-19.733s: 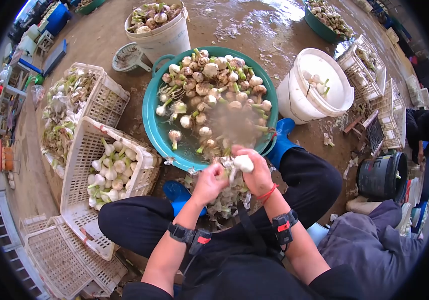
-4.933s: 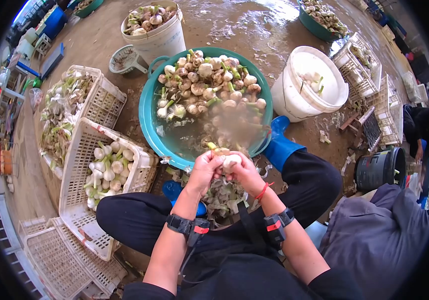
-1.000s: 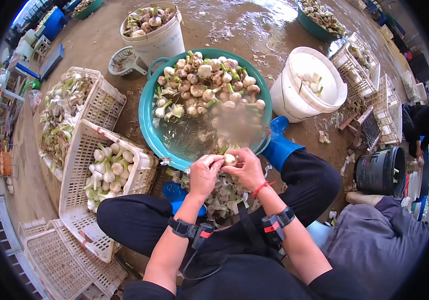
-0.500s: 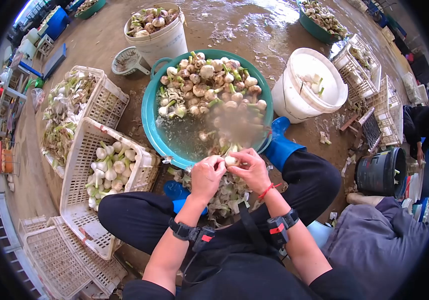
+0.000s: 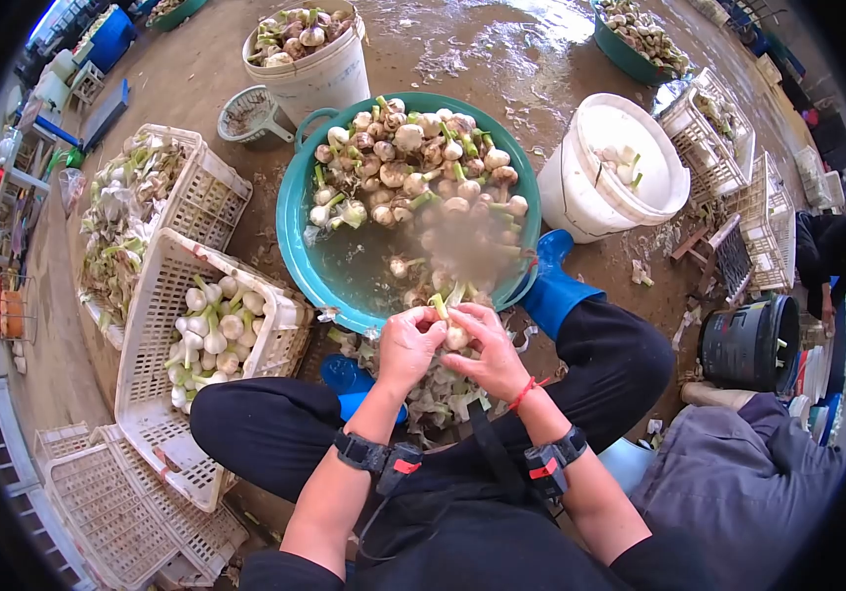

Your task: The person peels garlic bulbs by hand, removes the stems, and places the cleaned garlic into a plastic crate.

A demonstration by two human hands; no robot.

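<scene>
Over the near rim of a green tub (image 5: 290, 222), both hands meet around one garlic bulb (image 5: 456, 338) with its green stem pointing up. My left hand (image 5: 410, 347) is closed, fingertips pinched at the bulb's left side by the stem. From the right, my right hand (image 5: 489, 353) grips the bulb between thumb and fingers. Inside the tub, unpeeled garlic bulbs (image 5: 408, 138) are heaped above murky water (image 5: 354, 261). A blurry smudge hides part of that heap. Below the hands lies a pile of peeled-off garlic skins (image 5: 442, 394).
At left, a white crate (image 5: 152, 394) holds pale, cleaned garlic bulbs (image 5: 216, 330); another crate (image 5: 208, 192) is full of skins. A white bucket (image 5: 571, 187) stands at right, and a garlic-filled bucket (image 5: 319, 79) behind. A person (image 5: 822, 246) is at far right.
The bulb in my hands has turned so its stem points upward. My right-hand fingers have shifted round it, and loose skin now hangs beside them.
</scene>
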